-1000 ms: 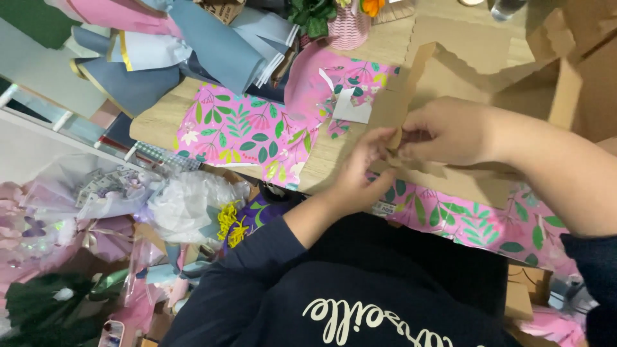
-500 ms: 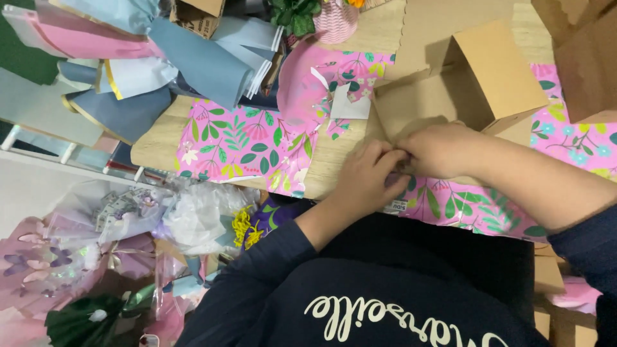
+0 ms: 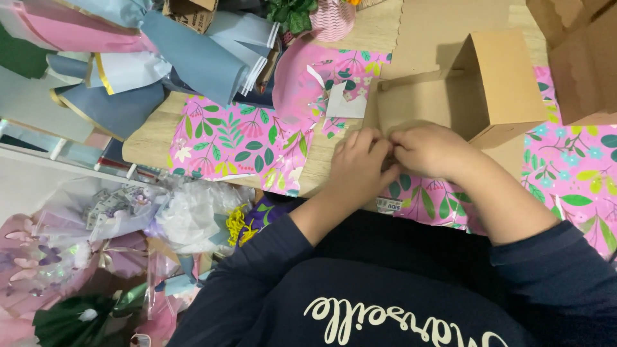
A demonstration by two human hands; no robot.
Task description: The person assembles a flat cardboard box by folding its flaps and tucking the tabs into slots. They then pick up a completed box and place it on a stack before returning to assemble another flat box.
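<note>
On the wooden table [image 3: 151,138], pink floral wrapping paper [image 3: 238,138] lies spread under my work, with rolls of blue and pink paper [image 3: 186,54] heaped at the far left. On that floral sheet stands the brown cardboard box [image 3: 495,83], half folded, one flap upright. My left hand [image 3: 360,168] and right hand [image 3: 429,151] meet, touching, at the box's near edge, fingers curled and pressed together on the cardboard there; exactly what they pinch I cannot tell. A small white card [image 3: 345,103] lies just left of the box.
</note>
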